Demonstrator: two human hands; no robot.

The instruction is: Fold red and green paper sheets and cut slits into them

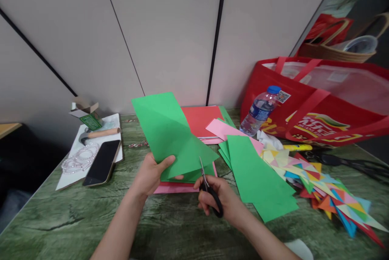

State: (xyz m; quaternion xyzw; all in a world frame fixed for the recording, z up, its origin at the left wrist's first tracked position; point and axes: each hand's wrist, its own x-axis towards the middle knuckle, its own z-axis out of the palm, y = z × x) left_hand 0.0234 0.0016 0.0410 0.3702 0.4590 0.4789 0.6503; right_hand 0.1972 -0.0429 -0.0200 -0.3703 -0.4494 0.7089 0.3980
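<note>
My left hand [154,172] grips a green sheet of paper [170,130] by its lower left part, thumb on top. The sheet is raised and tilted above the table. In my right hand [220,195] is a pair of scissors [208,187] with black handles, blades pointing up at the sheet's lower right edge. Whether the blades are apart is too small to tell. Under the raised sheet lies a stack of coloured paper, with a pink sheet [176,188] showing at the front. Cut green paper pieces [258,170] lie to the right of my right hand.
A red sheet [203,120] lies behind. At right are a water bottle [259,110], a red bag [304,102], a yellow tube [298,147] and many folded paper pieces [334,195]. At left are a phone [101,162], a hammer [101,133], beads [80,158] and a small box [89,118].
</note>
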